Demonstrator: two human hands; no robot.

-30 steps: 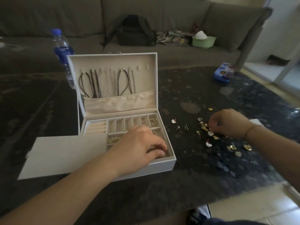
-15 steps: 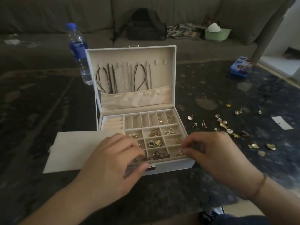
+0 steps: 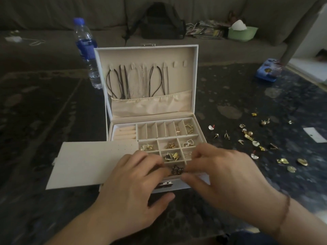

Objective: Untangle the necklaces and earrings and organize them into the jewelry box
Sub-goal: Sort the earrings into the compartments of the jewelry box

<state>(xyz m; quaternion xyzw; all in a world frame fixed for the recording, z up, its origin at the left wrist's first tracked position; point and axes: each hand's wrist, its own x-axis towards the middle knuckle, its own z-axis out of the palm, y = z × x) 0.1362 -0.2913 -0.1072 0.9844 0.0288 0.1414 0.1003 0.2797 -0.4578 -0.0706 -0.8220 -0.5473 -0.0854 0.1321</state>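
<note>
The white jewelry box (image 3: 200, 131) stands open in the middle of the dark table, with several necklaces (image 3: 123, 82) hanging inside its upright lid. Gold and pearl earrings lie in several of its compartments. A small dark earring (image 3: 177, 170) sits in the front row. My left hand (image 3: 134, 183) reaches over the box's front edge, its fingertips touch that dark piece and its thumb is spread apart below. My right hand (image 3: 221, 174) pinches the dark piece from the right. Several loose earrings (image 3: 247, 137) lie scattered on the table to the right of the box.
A white perforated card (image 3: 85, 165) lies against the box's left side. A water bottle (image 3: 86, 50) stands behind the box at the left. A blue tin (image 3: 268, 71) and a small white card (image 3: 315, 134) lie at the right. A backpack (image 3: 161, 22) and green tissue box (image 3: 242, 32) sit on the sofa.
My right hand left the loose earrings and came over to the box's front row. My left hand drew back to the front edge, and both now meet at the dark piece.
</note>
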